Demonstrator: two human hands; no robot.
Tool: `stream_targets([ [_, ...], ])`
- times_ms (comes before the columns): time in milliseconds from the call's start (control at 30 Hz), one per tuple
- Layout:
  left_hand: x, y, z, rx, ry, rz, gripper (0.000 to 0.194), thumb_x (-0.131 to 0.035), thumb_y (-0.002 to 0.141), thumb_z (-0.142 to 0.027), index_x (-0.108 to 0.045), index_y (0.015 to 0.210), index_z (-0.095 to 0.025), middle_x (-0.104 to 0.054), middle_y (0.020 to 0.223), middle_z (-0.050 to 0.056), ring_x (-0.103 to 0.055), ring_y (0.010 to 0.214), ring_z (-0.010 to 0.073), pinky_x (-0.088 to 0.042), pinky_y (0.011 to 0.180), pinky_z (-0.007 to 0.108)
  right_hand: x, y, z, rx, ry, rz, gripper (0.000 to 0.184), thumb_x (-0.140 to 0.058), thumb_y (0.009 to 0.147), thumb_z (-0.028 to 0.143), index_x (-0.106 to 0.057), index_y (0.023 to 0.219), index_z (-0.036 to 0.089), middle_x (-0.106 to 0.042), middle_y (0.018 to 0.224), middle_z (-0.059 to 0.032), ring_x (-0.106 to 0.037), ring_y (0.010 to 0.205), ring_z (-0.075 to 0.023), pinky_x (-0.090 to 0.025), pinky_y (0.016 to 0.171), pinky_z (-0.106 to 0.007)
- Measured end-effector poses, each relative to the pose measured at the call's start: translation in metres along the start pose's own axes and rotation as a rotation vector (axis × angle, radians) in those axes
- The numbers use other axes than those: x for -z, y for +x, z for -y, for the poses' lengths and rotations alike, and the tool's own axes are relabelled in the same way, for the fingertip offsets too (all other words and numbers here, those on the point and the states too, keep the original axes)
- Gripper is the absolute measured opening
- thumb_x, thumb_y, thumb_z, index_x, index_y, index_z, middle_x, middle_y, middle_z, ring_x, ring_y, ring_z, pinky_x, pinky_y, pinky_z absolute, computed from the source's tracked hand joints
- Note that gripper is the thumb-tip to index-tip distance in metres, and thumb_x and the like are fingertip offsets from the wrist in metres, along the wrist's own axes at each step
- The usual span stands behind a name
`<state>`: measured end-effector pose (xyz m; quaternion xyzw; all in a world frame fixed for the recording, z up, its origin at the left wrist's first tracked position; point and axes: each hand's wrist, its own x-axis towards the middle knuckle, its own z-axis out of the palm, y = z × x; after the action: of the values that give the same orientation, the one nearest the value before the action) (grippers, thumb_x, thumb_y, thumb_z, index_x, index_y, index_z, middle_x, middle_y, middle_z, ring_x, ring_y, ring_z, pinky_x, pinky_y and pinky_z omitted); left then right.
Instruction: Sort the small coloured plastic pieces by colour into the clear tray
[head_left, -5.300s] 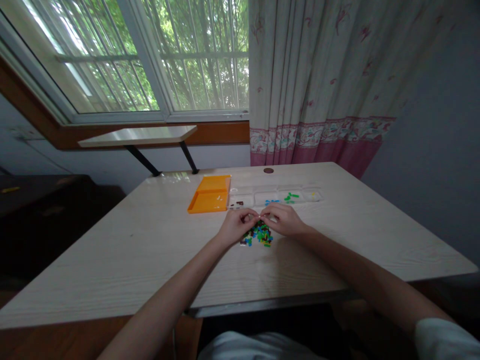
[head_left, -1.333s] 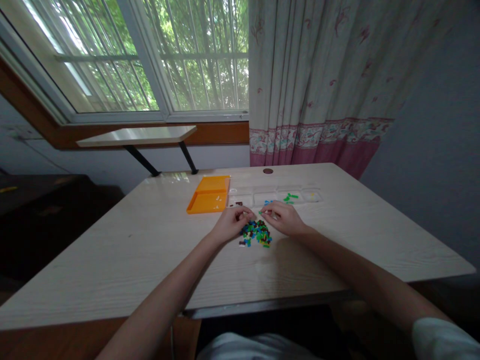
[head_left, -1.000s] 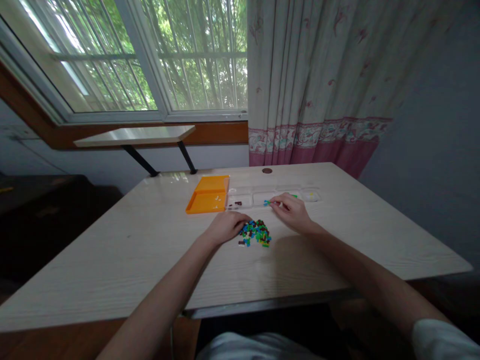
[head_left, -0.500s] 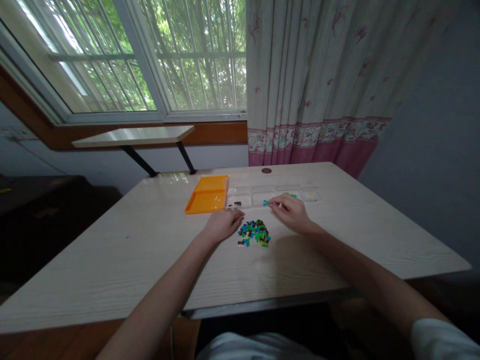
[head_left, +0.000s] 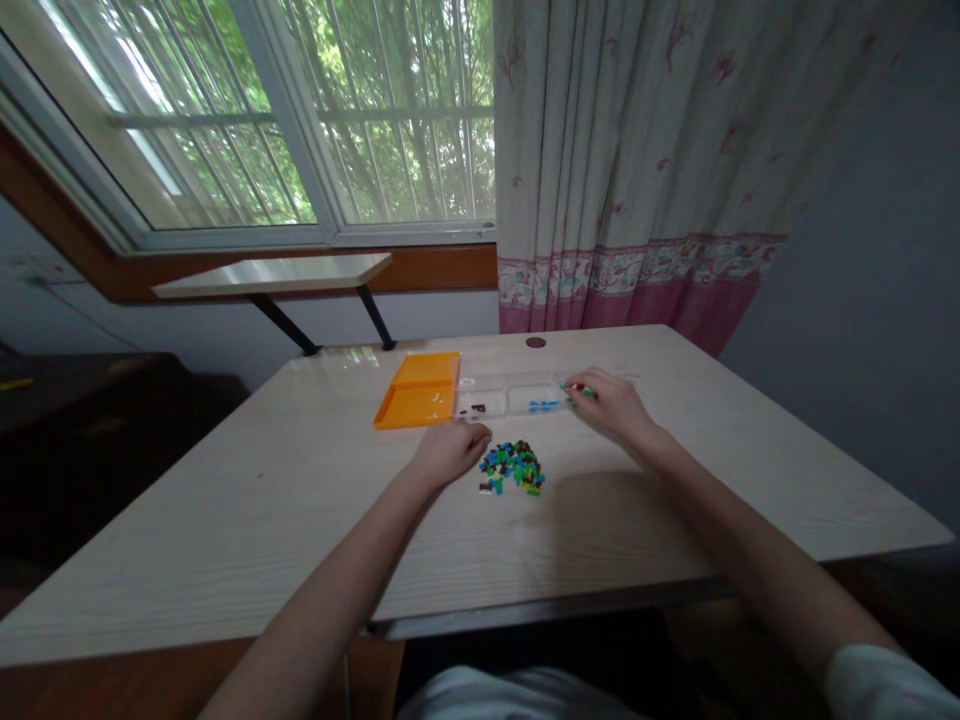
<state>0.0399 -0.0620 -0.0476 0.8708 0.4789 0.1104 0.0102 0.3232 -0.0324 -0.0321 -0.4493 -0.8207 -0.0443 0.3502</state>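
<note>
My right hand [head_left: 613, 402] is over the right part of a row of clear plastic trays [head_left: 510, 412], its fingertips pinched on a small green building brick [head_left: 565, 387]. More green pieces [head_left: 588, 393] show just under those fingers. Blue bricks [head_left: 543, 406] lie in the tray compartment to the left of this hand. My left hand [head_left: 450, 452] rests on the table with curled fingers, just left of a mixed pile of small bricks [head_left: 514, 463] in blue, green, brown and yellow. Whatever its fingertips hold, if anything, is too small to name.
An orange open case [head_left: 415, 408] with a few white pieces in it stands at the left end of the trays. Brown bricks [head_left: 478, 408] sit in the leftmost clear compartment. Behind is a small raised shelf [head_left: 277, 273] on black legs.
My right hand has moved right, from the compartment with blue bricks to the green one. Blue bricks lie where it was, and a green brick is at its fingertips. My left hand stays put.
</note>
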Motion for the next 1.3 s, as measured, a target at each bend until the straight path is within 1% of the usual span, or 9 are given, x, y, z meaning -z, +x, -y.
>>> stream_targets([
  [200, 0.001, 0.000, -0.002, 0.010, -0.029, -0.011, 0.026, -0.042, 0.084, -0.032, -0.065, 0.092, -0.022, -0.068, 0.081, 0.004, -0.062, 0.074, 0.0175, -0.040, 0.061, 0.024, 0.006, -0.001, -0.034, -0.180, -0.241, 0.129, 0.016, -0.051, 0.081, 0.028, -0.066, 0.083, 0.022, -0.065, 0.085, -0.0041, -0.057, 0.076, -0.0173, -0.039, 0.064, -0.026],
  [300, 0.003, 0.000, -0.003, 0.029, -0.024, -0.009, 0.025, -0.043, 0.084, -0.031, -0.064, 0.090, -0.022, -0.068, 0.080, 0.004, -0.062, 0.073, 0.0174, -0.040, 0.060, 0.023, 0.006, -0.002, -0.040, -0.253, -0.301, 0.176, 0.018, -0.050, 0.082, 0.030, -0.067, 0.082, 0.022, -0.065, 0.086, -0.0046, -0.058, 0.076, -0.0182, -0.038, 0.061, -0.026],
  [433, 0.004, 0.001, -0.005, 0.036, -0.017, 0.004, 0.024, -0.042, 0.084, -0.031, -0.063, 0.090, -0.021, -0.067, 0.076, 0.004, -0.061, 0.070, 0.0170, -0.039, 0.058, 0.023, 0.006, -0.002, -0.040, -0.291, -0.305, 0.159, 0.021, -0.048, 0.084, 0.030, -0.067, 0.088, 0.022, -0.065, 0.092, -0.0057, -0.058, 0.081, -0.0197, -0.039, 0.064, -0.028],
  [567, 0.005, 0.000, -0.006, 0.027, -0.056, 0.007, 0.021, -0.042, 0.084, -0.029, -0.060, 0.086, -0.020, -0.066, 0.072, 0.003, -0.060, 0.065, 0.0153, -0.037, 0.055, 0.022, 0.000, -0.001, -0.025, -0.225, -0.209, 0.159, 0.020, -0.048, 0.084, 0.029, -0.066, 0.089, 0.021, -0.066, 0.093, -0.0054, -0.059, 0.084, -0.0194, -0.040, 0.068, -0.028],
  [733, 0.005, -0.001, -0.006, 0.018, -0.147, -0.017, 0.017, -0.043, 0.084, -0.027, -0.057, 0.084, -0.018, -0.063, 0.067, 0.000, -0.056, 0.060, 0.0128, -0.033, 0.052, 0.021, -0.017, -0.005, 0.013, -0.052, -0.025, 0.208, 0.019, -0.046, 0.085, 0.025, -0.065, 0.088, 0.020, -0.065, 0.088, -0.0046, -0.059, 0.082, -0.0170, -0.041, 0.071, -0.026],
  [833, 0.004, -0.001, -0.010, 0.021, -0.256, -0.059, 0.018, -0.043, 0.084, -0.028, -0.058, 0.085, -0.018, -0.059, 0.062, -0.001, -0.052, 0.055, 0.0109, -0.032, 0.051, 0.020, -0.029, -0.010, 0.037, 0.035, 0.078, 0.236, 0.018, -0.048, 0.085, 0.026, -0.065, 0.088, 0.020, -0.065, 0.085, -0.0038, -0.059, 0.079, -0.0153, -0.042, 0.069, -0.024],
  [933, 0.003, -0.001, -0.017, 0.020, -0.409, -0.101, 0.020, -0.045, 0.083, -0.030, -0.059, 0.085, -0.016, -0.053, 0.057, -0.003, -0.047, 0.051, 0.0091, -0.030, 0.049, 0.018, -0.037, -0.016, 0.054, 0.090, 0.159, 0.230, 0.015, -0.052, 0.083, 0.026, -0.064, 0.089, 0.020, -0.064, 0.083, -0.0028, -0.059, 0.076, -0.0137, -0.042, 0.068, -0.022],
  [1100, 0.001, -0.001, -0.028, 0.012, -0.615, -0.114, 0.020, -0.048, 0.082, -0.032, -0.059, 0.084, -0.015, -0.045, 0.051, -0.006, -0.041, 0.047, 0.0072, -0.028, 0.046, 0.017, -0.040, -0.020, 0.063, 0.142, 0.211, 0.192, 0.012, -0.057, 0.079, 0.025, -0.064, 0.088, 0.021, -0.064, 0.080, -0.0019, -0.059, 0.073, -0.0129, -0.043, 0.065, -0.022],
  [1300, -0.001, -0.001, -0.030, 0.013, -0.648, -0.087, 0.020, -0.049, 0.081, -0.031, -0.060, 0.084, -0.014, -0.044, 0.049, -0.007, -0.039, 0.045, 0.0064, -0.027, 0.045, 0.016, -0.040, -0.020, 0.064, 0.161, 0.247, 0.141, 0.011, -0.056, 0.080, 0.026, -0.064, 0.085, 0.020, -0.063, 0.077, -0.0022, -0.059, 0.072, -0.0125, -0.044, 0.065, -0.021],
])
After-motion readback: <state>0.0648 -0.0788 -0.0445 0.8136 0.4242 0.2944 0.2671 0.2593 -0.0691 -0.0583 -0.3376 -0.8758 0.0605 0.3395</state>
